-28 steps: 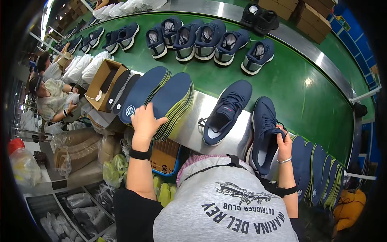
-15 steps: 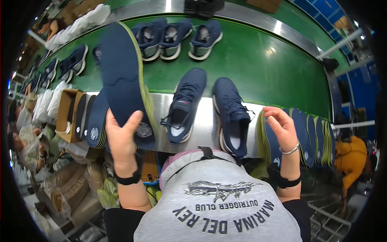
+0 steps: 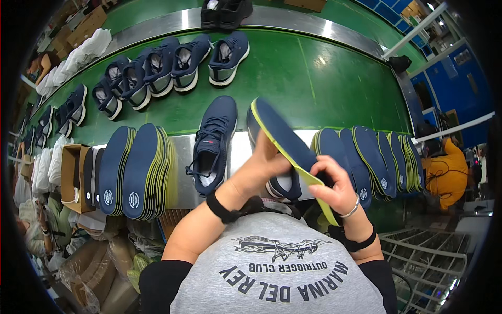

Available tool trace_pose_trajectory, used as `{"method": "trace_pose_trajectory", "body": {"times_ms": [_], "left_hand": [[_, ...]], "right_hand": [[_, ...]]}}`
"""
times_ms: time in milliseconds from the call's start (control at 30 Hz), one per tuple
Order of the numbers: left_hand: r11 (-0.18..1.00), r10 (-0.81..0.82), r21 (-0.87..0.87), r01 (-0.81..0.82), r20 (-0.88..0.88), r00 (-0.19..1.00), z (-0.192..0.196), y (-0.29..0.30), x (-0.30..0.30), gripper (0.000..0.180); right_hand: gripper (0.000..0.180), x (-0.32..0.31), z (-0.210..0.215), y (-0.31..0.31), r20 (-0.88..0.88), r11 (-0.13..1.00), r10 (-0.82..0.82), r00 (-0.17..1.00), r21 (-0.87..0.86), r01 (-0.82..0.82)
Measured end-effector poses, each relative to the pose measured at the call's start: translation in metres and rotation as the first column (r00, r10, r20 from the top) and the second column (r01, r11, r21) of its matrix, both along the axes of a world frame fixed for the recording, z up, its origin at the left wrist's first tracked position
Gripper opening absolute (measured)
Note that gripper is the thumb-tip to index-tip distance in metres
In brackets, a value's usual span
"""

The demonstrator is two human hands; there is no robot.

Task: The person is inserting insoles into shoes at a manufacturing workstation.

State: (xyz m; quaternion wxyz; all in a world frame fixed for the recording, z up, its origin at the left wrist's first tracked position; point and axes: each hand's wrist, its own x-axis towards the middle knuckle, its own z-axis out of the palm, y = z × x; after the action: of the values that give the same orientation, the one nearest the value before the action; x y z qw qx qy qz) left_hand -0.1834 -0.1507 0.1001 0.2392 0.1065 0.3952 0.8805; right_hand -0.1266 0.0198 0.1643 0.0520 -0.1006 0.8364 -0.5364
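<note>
A navy insole (image 3: 286, 137) with a lime-green edge is tilted over the work surface, gripped by both my hands. My left hand (image 3: 264, 163) holds it near its middle, the thumb and fingers wrapped at its edge. Toward the end nearest my body, my right hand (image 3: 334, 183) pinches it between thumb and bent fingers. Below the insole stands a navy sneaker (image 3: 293, 187), mostly hidden by the insole and my left hand. Its mate, a laced navy sneaker (image 3: 214, 138), stands upright just to the left, toe pointing away from me.
Stacks of navy insoles (image 3: 140, 172) stand at the left; more insole stacks (image 3: 372, 157) line the right. A cardboard box (image 3: 73, 178) sits far left. Several navy shoes (image 3: 185, 62) stand on the green belt (image 3: 287, 78), with black shoes (image 3: 232, 13) beyond. A person in orange (image 3: 447, 175) is far right.
My left hand has brought the insole rightward from beside the left stacks to above the right sneaker. My right hand has moved inward from the right stacks and taken hold of it.
</note>
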Motion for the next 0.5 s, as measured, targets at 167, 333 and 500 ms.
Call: {"method": "trace_pose_trajectory", "body": {"times_ms": [167, 333, 500], "left_hand": [[0.952, -0.145, 0.299, 0.071, 0.232, 0.962, -0.001, 0.01, -0.012, 0.045], [0.8, -0.201, 0.6, 0.007, 0.257, 0.945, 0.004, 0.021, -0.005, 0.063], [0.984, -0.095, 0.169, 0.061, 0.2, 0.975, 0.002, 0.021, -0.006, 0.056]], "right_hand": [[0.02, 0.014, -0.011, -0.007, -0.022, 0.991, 0.1, 0.995, 0.088, -0.098], [0.017, 0.018, -0.006, 0.002, -0.043, 0.993, -0.064, 0.997, 0.094, 0.068], [0.018, 0.031, -0.012, 0.004, 0.073, 0.993, -0.069, 0.995, 0.106, 0.061]]}}
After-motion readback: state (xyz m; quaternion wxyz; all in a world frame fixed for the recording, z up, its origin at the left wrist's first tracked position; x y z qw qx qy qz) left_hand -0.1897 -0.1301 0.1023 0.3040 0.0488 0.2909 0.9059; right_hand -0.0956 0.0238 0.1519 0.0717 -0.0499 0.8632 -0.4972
